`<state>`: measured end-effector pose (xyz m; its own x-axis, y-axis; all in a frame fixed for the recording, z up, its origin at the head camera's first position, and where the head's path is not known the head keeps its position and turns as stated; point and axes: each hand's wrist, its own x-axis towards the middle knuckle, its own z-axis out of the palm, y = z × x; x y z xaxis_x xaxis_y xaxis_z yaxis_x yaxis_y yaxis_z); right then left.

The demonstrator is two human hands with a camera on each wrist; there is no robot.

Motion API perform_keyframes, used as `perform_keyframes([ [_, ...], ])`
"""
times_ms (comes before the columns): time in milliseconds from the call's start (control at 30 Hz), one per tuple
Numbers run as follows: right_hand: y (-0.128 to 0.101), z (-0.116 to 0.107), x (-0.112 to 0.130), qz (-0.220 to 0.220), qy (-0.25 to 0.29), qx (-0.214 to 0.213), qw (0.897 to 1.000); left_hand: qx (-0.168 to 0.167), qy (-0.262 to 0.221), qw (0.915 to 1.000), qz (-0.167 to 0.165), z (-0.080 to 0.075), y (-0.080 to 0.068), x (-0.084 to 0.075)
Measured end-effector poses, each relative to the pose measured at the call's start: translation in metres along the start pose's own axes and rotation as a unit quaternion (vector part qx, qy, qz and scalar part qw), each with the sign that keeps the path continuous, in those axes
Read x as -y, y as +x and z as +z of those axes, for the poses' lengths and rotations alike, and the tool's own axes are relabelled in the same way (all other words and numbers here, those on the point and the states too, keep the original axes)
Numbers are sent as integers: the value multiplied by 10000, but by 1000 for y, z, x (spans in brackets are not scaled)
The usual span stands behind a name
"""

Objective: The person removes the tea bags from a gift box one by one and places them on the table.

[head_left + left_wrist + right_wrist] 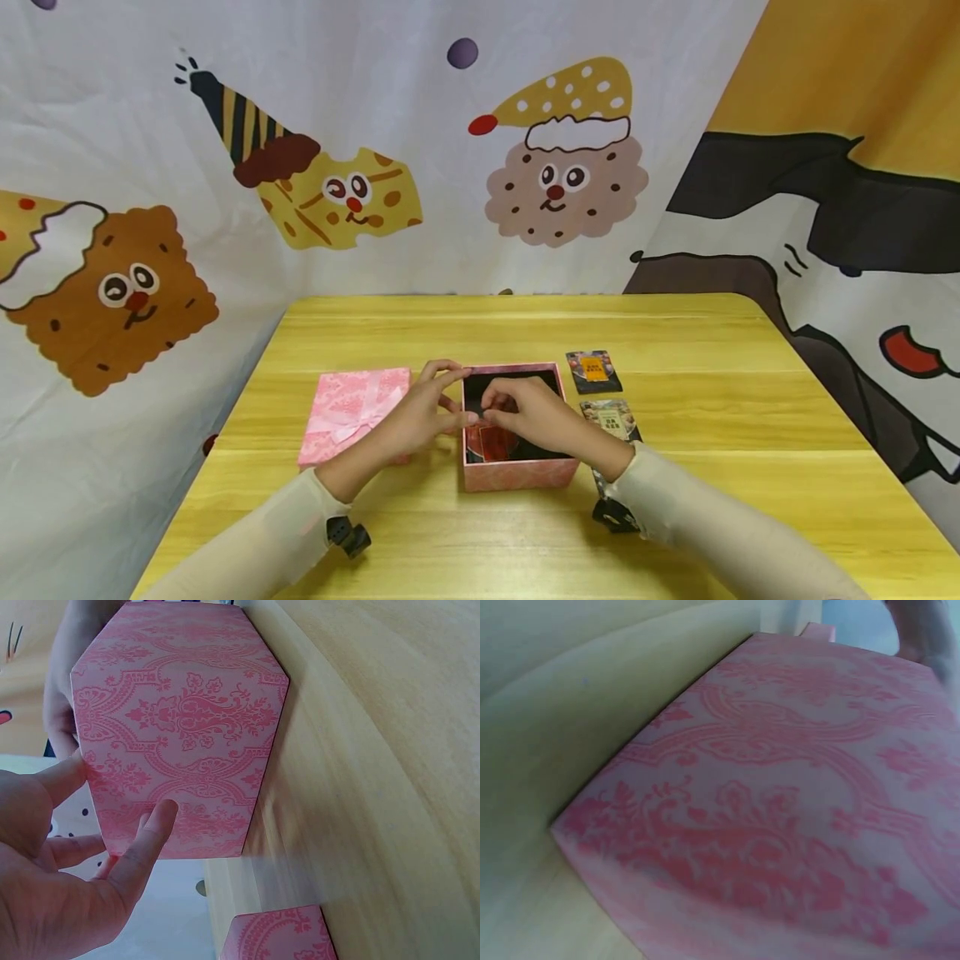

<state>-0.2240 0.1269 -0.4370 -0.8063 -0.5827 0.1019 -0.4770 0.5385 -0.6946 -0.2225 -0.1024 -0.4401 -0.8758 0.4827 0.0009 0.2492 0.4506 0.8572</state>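
Note:
A pink patterned box with a dark interior stands uncovered on the table. Inside it, at the near left, lies a dark packet with a red label. My left hand is at the box's left rim, fingers spread and fairly straight. In the left wrist view its fingertips touch the patterned outer wall. My right hand reaches over the near right side into the box, fingers bent, thumb and index tips close together near the left inner wall. I cannot tell whether they pinch anything.
To the left lies the pink lid with its ribbon bow. Right of the box are a dark packet with an orange label and one with a pale green label, partly behind my right forearm. A patterned cloth hangs behind the table.

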Motion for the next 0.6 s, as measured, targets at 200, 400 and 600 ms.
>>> perform_keyframes([
  [200,8,10,-6,170,-459,322,9983,92,-26,10000,20,1,0,0],
  [400,9,14,-4,554,-1506,474,9859,67,-8,10000,30,0,0,-1],
  [600,8,16,-2,754,-1611,1014,9788,80,5,10000,3,-1,0,-1],
])
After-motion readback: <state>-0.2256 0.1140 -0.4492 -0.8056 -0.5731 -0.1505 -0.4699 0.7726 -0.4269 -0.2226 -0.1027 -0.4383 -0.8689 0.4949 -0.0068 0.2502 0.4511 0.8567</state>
